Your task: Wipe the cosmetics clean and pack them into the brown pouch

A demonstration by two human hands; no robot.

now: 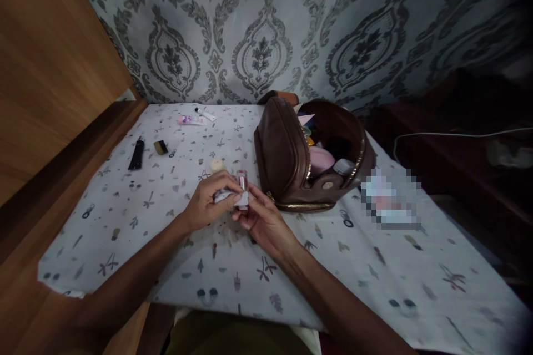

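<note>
Near the middle of the table, my left hand (211, 199) is closed on a white cloth or tissue (225, 197), its fingers against a small pinkish bottle (242, 178). My right hand (266, 222) holds that bottle from the right, its fingers wrapped round the lower part. The bottle stands upright between both hands, and part of the white cloth lies against it. Just behind my left hand sits a small cream-coloured round item (216, 164). An open brown bag (280, 150) stands right beside my hands, with a pink item (320, 160) inside.
A black tube (136, 154) and a small gold-and-black item (160, 147) lie at the left of the patterned table (175, 177). Behind them are a pink tube (190, 120) and a white tube (205, 115). A blurred-out packet (389, 199) lies right of the bag.
</note>
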